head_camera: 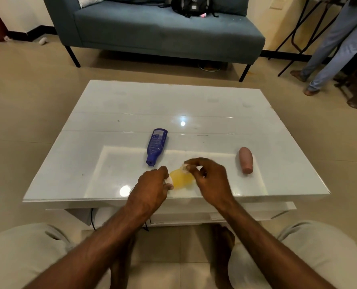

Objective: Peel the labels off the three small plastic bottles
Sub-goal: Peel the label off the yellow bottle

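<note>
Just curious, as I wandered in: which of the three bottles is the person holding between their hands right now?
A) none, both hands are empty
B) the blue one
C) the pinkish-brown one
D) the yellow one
D: the yellow bottle sits between the left hand and right hand, while the blue bottle and the pinkish-brown bottle lie untouched on the white table.

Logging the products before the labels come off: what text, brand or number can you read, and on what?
Blue bottle: white print on its label, too small and blurred to read.
Yellow bottle: no readable text.
Pink bottle: no print visible.
Backpack: small patch, unreadable.
</note>
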